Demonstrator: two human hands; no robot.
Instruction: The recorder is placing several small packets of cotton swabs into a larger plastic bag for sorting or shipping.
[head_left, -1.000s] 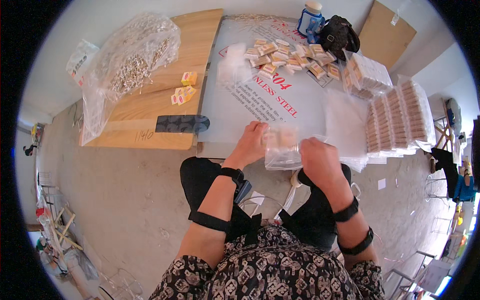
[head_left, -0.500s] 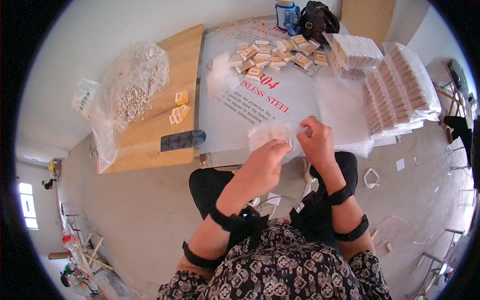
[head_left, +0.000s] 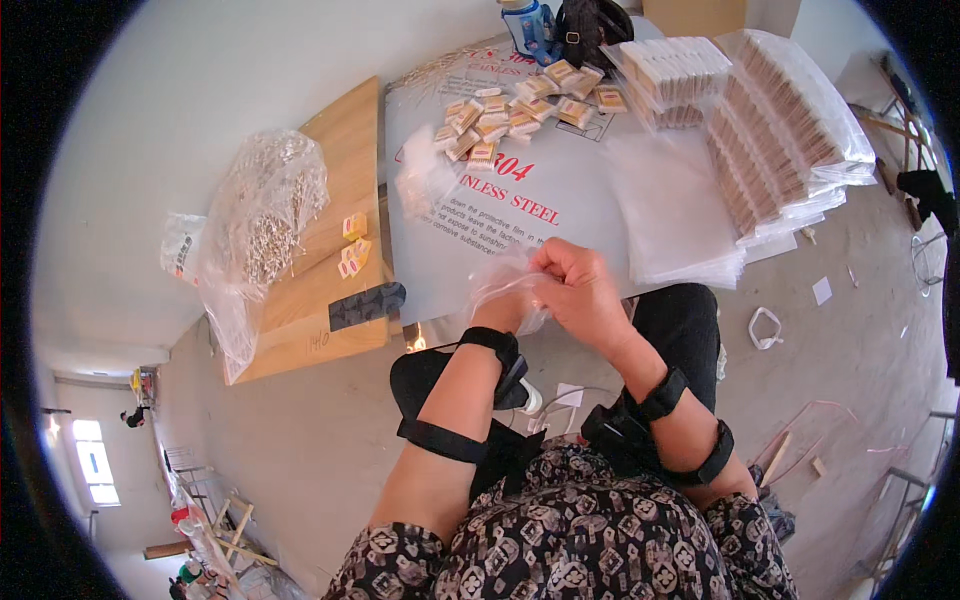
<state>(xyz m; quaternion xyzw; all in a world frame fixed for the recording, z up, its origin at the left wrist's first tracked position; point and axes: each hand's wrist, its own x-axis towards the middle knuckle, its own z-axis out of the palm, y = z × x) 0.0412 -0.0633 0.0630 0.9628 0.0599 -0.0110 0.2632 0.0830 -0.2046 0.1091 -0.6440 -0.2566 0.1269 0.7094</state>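
Film bag, clear and crumpled, is held up at the near edge of the printed sheet, between the two hands. It should be very light, limp and slippery, and it looks likely to crease or cling to itself, so the rim is the best place to take hold, in a small pinch with little force. The right hand has its thumb and fingertips drawn together on the film, with the other fingers curled in. The left hand lies lower, with the film over its fingers; how far these are spread, and whether they are inside the film bag or behind it, I cannot tell.

Beyond the left side of the sheet, a dark strip lies on the board, with small yellow boxes farther up and a big swab bag to their left. On the right part of the sheet lie flat bags, with filled bags piled beside them. Toward the far edge of the sheet, swab packs lie in a loose heap, and behind them stand a blue bottle and a black backpack.
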